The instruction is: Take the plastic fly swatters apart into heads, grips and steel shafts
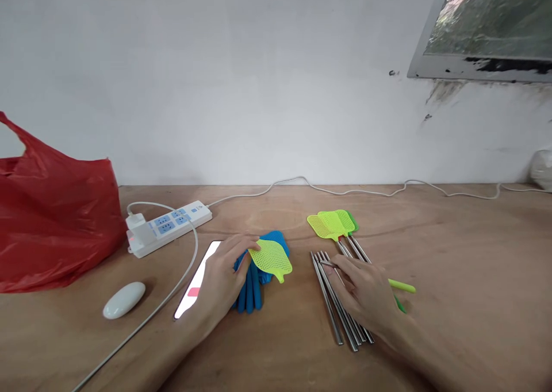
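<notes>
My left hand [228, 265] pinches the edge of a lime-green fly swatter head [271, 258], its short neck pointing down and right. Beneath it lie blue swatter heads [281, 239] and several blue handles [249, 291], partly covered. In my right hand [364, 285] is a thin metal rod [330, 264]. A lime handle [402, 286] behind the hand lines up with this rod. Several loose metal rods [334, 306] lie under and beside that hand. Beyond it rest swatters with lime heads [330, 224] and metal shafts, a darker green head [354, 222] among them.
A lit phone [196, 285] lies beside my left forearm. Further left are a white mouse [124, 300], a white power strip [161, 231] with a plugged-in charger, and a red plastic bag [60, 219]. A white cable [302, 178] runs along the wall.
</notes>
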Available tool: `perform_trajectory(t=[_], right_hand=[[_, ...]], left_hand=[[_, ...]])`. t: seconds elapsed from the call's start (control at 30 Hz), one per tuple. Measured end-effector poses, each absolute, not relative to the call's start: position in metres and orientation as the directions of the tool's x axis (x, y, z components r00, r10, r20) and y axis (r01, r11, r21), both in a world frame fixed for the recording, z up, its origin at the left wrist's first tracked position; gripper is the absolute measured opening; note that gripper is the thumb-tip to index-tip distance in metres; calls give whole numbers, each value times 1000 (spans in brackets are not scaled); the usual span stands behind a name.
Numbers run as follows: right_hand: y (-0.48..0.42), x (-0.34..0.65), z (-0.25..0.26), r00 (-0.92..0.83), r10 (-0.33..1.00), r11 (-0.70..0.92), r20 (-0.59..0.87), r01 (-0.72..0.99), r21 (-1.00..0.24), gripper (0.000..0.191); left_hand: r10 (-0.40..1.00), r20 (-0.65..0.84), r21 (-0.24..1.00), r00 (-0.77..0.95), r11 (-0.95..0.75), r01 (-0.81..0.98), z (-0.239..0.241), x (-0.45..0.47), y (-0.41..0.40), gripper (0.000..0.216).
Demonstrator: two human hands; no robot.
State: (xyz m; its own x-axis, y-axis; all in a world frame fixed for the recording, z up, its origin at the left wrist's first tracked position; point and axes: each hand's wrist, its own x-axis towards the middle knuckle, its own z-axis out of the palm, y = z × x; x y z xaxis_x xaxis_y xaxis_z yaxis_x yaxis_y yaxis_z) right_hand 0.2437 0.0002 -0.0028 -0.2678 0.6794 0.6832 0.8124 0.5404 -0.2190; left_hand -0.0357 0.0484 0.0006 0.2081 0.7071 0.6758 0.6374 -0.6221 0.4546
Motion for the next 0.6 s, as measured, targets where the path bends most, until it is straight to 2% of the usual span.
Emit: perform_trajectory(t=[0.33,0.47,0.6], right_hand=[[1,244,-3,-276,690,530,669,823,-207,23],[1,244,-3,-280,689,535,668,819,-208,22],[1,244,-3,-274,697,528,662,822,-215,23]], left_hand=[[684,663,243,304,-581,777,-4,-42,59,36],[693,631,231,348,-597,768,-2,-45,59,41],[693,595,266,407,-648,714,4,-42,53,34]])
